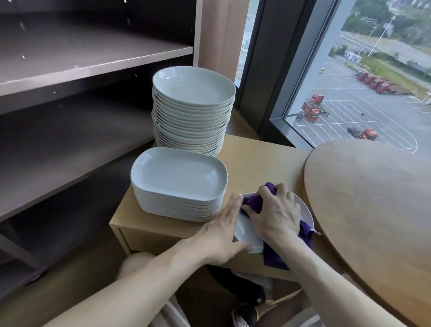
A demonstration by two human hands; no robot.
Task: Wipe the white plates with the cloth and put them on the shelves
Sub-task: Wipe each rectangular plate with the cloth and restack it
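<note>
A white plate [248,234] lies on the low wooden cabinet [255,160] near its front edge. My right hand [275,215] grips a bunched purple cloth [253,203] and presses it onto that plate. My left hand [222,236] steadies the plate's left rim, fingers straight along the edge and thumb at the front. Behind them stands a stack of rounded rectangular white plates [179,181]. A taller stack of oval white plates [194,108] rises farther back. Dark shelves [78,68] fill the left side.
A round wooden tabletop [383,217] juts in at the right, close to the wiped plate. A large window [372,78] looks out behind it. Below the cabinet edge, shoes [244,316] and floor show between my arms.
</note>
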